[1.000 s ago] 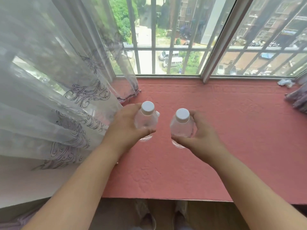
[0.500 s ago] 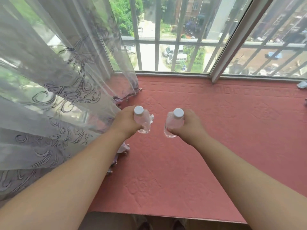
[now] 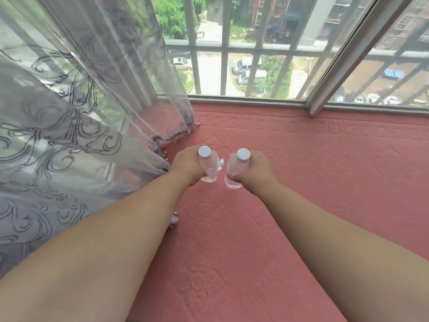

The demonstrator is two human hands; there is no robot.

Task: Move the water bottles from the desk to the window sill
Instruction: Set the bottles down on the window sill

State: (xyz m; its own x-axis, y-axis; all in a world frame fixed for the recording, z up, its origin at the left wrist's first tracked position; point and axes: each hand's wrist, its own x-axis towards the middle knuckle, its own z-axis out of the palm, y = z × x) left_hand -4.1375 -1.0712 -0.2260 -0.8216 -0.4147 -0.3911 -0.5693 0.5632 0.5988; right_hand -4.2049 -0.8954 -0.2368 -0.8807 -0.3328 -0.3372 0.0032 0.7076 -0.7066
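Two small clear water bottles with white caps stand upright side by side over the red window sill (image 3: 301,182). My left hand (image 3: 185,166) grips the left bottle (image 3: 209,167) from its left side. My right hand (image 3: 257,169) grips the right bottle (image 3: 235,169) from its right side. The bottles' bottoms are at or just above the sill's cloth; I cannot tell whether they touch it. Both arms are stretched far forward.
A sheer patterned curtain (image 3: 69,135) hangs at the left and drapes onto the sill beside my left arm. The window (image 3: 243,66) with its bars and a slanted frame post (image 3: 336,66) closes the sill's far edge.
Both hands have carried the bottles forward over the sill toward the window and brought them closer together. My head has leaned in over the sill.
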